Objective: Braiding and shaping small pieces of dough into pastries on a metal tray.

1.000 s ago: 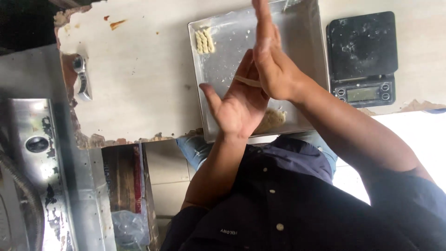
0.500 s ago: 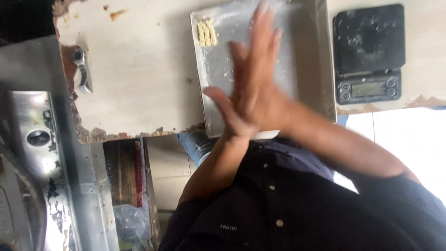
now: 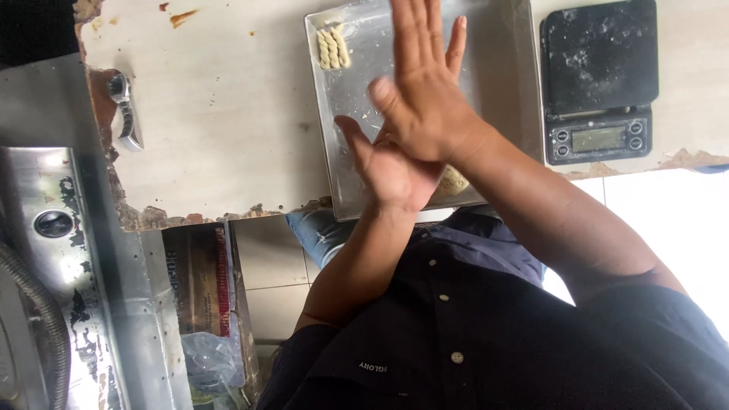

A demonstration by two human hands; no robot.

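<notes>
Right hand (image 3: 425, 99) laid flat, palm down, across left hand (image 3: 395, 171), palm up; fingers of both stretched out and spread, curled round nothing. Pressed palm to palm at centre frame, above the lower half of the metal baking tray (image 3: 501, 45). Anything caught between the palms hidden from view, so impossible to tell.

Just under the right wrist, at the tray's lower edge, a pale lump of dough (image 3: 453, 181), mostly covered by the forearm. Near the tray's upper left corner, a short row of twisted dough pieces (image 3: 332, 47) lying side by side, well apart from both hands.

Probably soft, light and slightly tacky, that dough: easily dented by a hard pinch, likely to stretch or tear if lifted by one end. Best taken with fingertips from beneath or at the sides of the lump, and lightly. The twisted pieces likely more fragile; best lifted along the whole length rather than at the tips. Tray stiff and thin-walled, dusted with flour, probably slick; best held at the raised rim.

To the right of the tray, upper right of the frame, a black digital kitchen scale (image 3: 600, 76), floured on top. Under both, a worn pale worktop (image 3: 228, 114), chipped along its edge. At upper left, a metal tool (image 3: 125, 110) lying on that worktop. Down the left side, a steel surface (image 3: 53, 228).
</notes>
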